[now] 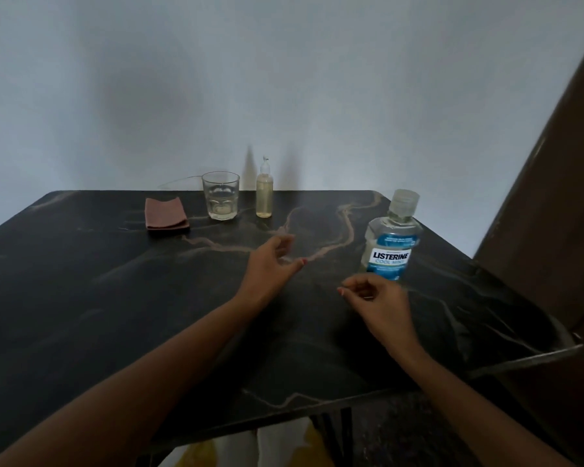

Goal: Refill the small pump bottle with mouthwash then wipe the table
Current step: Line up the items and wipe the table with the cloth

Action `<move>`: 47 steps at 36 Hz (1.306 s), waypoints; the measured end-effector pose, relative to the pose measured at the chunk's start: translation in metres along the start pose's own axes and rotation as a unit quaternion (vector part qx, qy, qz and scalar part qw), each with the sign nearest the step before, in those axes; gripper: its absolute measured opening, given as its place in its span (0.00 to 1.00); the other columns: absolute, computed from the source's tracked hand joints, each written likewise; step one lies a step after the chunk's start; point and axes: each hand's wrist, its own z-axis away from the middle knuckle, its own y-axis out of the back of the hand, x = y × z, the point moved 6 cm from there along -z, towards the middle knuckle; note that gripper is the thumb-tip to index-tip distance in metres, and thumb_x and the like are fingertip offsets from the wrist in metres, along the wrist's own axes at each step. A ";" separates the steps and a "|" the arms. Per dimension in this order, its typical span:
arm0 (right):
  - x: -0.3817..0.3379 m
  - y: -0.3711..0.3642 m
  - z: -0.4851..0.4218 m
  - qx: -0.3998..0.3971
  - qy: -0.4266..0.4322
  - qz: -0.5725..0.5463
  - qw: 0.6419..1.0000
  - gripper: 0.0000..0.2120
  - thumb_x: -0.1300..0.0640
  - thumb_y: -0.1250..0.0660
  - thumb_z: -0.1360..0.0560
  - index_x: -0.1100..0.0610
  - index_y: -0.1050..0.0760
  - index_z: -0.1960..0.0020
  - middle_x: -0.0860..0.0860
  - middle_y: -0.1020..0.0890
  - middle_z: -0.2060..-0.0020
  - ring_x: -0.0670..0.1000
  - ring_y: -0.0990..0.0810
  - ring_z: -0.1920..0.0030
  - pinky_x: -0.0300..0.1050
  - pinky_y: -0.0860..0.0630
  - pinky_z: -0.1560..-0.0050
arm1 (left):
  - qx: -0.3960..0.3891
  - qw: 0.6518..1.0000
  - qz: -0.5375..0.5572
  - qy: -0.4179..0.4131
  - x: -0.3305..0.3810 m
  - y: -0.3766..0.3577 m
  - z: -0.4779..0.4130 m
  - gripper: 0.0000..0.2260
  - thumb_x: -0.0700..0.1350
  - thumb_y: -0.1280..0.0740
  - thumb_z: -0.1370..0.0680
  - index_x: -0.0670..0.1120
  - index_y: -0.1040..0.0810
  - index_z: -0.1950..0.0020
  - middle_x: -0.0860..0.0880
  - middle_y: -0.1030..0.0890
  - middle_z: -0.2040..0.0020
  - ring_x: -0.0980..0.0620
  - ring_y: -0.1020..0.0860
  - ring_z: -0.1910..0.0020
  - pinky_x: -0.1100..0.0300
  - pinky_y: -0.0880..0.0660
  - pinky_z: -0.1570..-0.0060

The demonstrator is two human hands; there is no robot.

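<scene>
A small clear pump bottle (264,193) with a pale yellowish tint stands upright at the far edge of the dark marble table (115,298). A capped Listerine mouthwash bottle (392,235) stands upright near the right side. A folded reddish-brown cloth (165,214) lies at the far left. My left hand (273,262) hovers over the table's middle, fingers apart, holding nothing. My right hand (375,298) hangs just in front of the mouthwash bottle, fingers loosely curled, apart from it and holding nothing.
A clear drinking glass (221,195) stands between the cloth and the pump bottle. A grey wall rises right behind the table. A dark brown panel (547,214) leans along the right side, close to the table's right edge.
</scene>
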 end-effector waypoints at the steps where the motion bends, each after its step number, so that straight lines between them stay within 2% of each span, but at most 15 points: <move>1: 0.002 0.011 0.002 0.018 -0.001 0.003 1.000 0.11 0.64 0.28 0.33 0.48 0.24 0.63 0.44 0.20 0.65 0.37 0.21 0.65 0.25 0.27 0.62 | -0.014 1.000 0.006 -0.001 0.003 -0.008 0.002 0.22 0.38 0.29 0.29 0.41 0.29 0.37 0.44 0.24 0.39 0.53 0.26 0.41 0.67 0.27 0.46; 3: 0.007 0.032 0.003 0.057 -0.006 0.012 0.998 0.10 0.63 0.27 0.33 0.49 0.24 0.63 0.43 0.20 0.65 0.39 0.21 0.64 0.23 0.27 0.62 | -0.040 0.999 0.018 -0.003 0.007 -0.024 0.004 0.21 0.37 0.29 0.30 0.42 0.28 0.38 0.45 0.23 0.40 0.54 0.25 0.43 0.72 0.28 0.50; 6: 0.017 0.060 -0.001 0.111 -0.019 0.033 0.993 0.09 0.64 0.27 0.34 0.55 0.23 0.59 0.45 0.21 0.66 0.41 0.22 0.64 0.24 0.27 0.63 | -0.075 0.997 0.029 0.001 0.011 -0.047 0.006 0.21 0.38 0.29 0.30 0.44 0.28 0.38 0.45 0.23 0.40 0.56 0.25 0.43 0.71 0.29 0.51; 9: 0.027 0.074 -0.007 0.126 -0.043 0.059 0.989 0.15 0.63 0.25 0.36 0.57 0.26 0.52 0.50 0.22 0.60 0.46 0.23 0.60 0.29 0.30 0.64 | -0.100 0.994 0.045 0.015 0.013 -0.065 0.005 0.24 0.39 0.29 0.30 0.45 0.30 0.36 0.47 0.25 0.37 0.59 0.28 0.43 0.73 0.29 0.52; 11: 0.033 0.076 -0.013 0.122 -0.057 0.075 0.988 0.22 0.62 0.24 0.37 0.58 0.28 0.47 0.52 0.23 0.54 0.48 0.24 0.56 0.30 0.32 0.62 | -0.105 0.992 0.059 0.028 0.013 -0.074 0.004 0.24 0.39 0.28 0.30 0.46 0.30 0.36 0.47 0.25 0.37 0.60 0.29 0.43 0.72 0.30 0.51; 13: 0.039 0.073 -0.019 0.096 -0.073 0.082 0.989 0.29 0.62 0.24 0.38 0.60 0.30 0.40 0.54 0.25 0.47 0.48 0.26 0.52 0.33 0.29 0.57 | -0.110 0.991 0.070 0.035 0.015 -0.083 0.003 0.24 0.38 0.28 0.31 0.46 0.30 0.36 0.47 0.25 0.37 0.61 0.29 0.44 0.75 0.29 0.57; 16: 0.047 0.063 -0.026 0.043 -0.089 0.078 0.992 0.32 0.61 0.24 0.37 0.61 0.32 0.36 0.57 0.25 0.41 0.49 0.26 0.47 0.41 0.28 0.48 | -0.124 0.988 0.083 0.037 0.016 -0.095 0.002 0.21 0.37 0.28 0.31 0.45 0.27 0.40 0.47 0.22 0.41 0.60 0.25 0.47 0.76 0.27 0.57; 19: 0.052 0.057 -0.029 0.016 -0.100 0.071 0.992 0.30 0.60 0.25 0.35 0.60 0.31 0.36 0.58 0.24 0.39 0.51 0.25 0.44 0.43 0.29 0.45 | -0.138 0.989 0.053 0.025 0.015 -0.105 0.001 0.18 0.39 0.28 0.31 0.44 0.26 0.42 0.46 0.20 0.43 0.54 0.22 0.46 0.60 0.24 0.45; 22: 0.053 0.055 -0.033 0.015 -0.097 0.060 0.993 0.29 0.61 0.26 0.35 0.61 0.30 0.37 0.58 0.23 0.40 0.49 0.25 0.46 0.42 0.29 0.46 | -0.117 0.993 0.025 0.007 0.013 -0.106 -0.002 0.16 0.40 0.27 0.31 0.43 0.24 0.44 0.46 0.18 0.46 0.54 0.20 0.48 0.56 0.24 0.44; 27: 0.052 0.049 -0.049 0.011 -0.081 0.051 0.995 0.28 0.63 0.25 0.36 0.62 0.28 0.38 0.58 0.22 0.42 0.48 0.26 0.47 0.41 0.29 0.47 | -0.096 0.994 0.052 -0.017 0.010 -0.104 -0.013 0.18 0.39 0.26 0.33 0.42 0.22 0.44 0.45 0.17 0.47 0.53 0.19 0.48 0.56 0.23 0.44; 32: 0.053 0.030 -0.079 0.003 -0.061 0.053 0.997 0.24 0.63 0.26 0.35 0.62 0.27 0.40 0.58 0.20 0.44 0.49 0.23 0.47 0.40 0.28 0.47 | -0.064 0.997 0.032 -0.014 -0.004 -0.096 -0.040 0.17 0.39 0.27 0.32 0.43 0.22 0.44 0.45 0.17 0.48 0.54 0.19 0.50 0.64 0.24 0.48; 35: 0.057 0.015 -0.103 -0.003 -0.056 0.048 0.997 0.23 0.63 0.26 0.35 0.62 0.25 0.42 0.57 0.19 0.47 0.49 0.22 0.50 0.38 0.28 0.50 | -0.040 0.999 0.025 0.004 -0.017 -0.090 -0.061 0.16 0.37 0.27 0.32 0.40 0.22 0.45 0.43 0.17 0.49 0.51 0.19 0.50 0.57 0.23 0.46; 38: 0.061 -0.002 -0.129 -0.007 -0.044 0.047 0.998 0.21 0.63 0.26 0.35 0.62 0.24 0.43 0.58 0.18 0.48 0.47 0.22 0.54 0.35 0.28 0.52 | -0.021 0.999 0.036 0.016 -0.030 -0.083 -0.083 0.17 0.35 0.28 0.32 0.39 0.22 0.44 0.42 0.18 0.48 0.52 0.20 0.50 0.57 0.23 0.45; 42: 0.067 -0.025 -0.163 0.001 -0.033 0.043 0.999 0.20 0.62 0.26 0.34 0.63 0.23 0.44 0.58 0.18 0.48 0.47 0.22 0.53 0.35 0.27 0.54 | 0.000 1.000 0.017 0.012 -0.046 -0.074 -0.115 0.18 0.36 0.29 0.31 0.40 0.23 0.42 0.42 0.18 0.46 0.50 0.20 0.47 0.56 0.24 0.44; 47: 0.075 -0.052 -0.203 0.004 -0.012 0.040 0.999 0.20 0.61 0.27 0.33 0.62 0.24 0.42 0.58 0.19 0.47 0.44 0.26 0.53 0.36 0.29 0.52 | 0.024 1.000 -0.019 -0.002 -0.062 -0.068 -0.154 0.17 0.37 0.30 0.29 0.40 0.24 0.41 0.42 0.18 0.46 0.53 0.21 0.48 0.63 0.26 0.47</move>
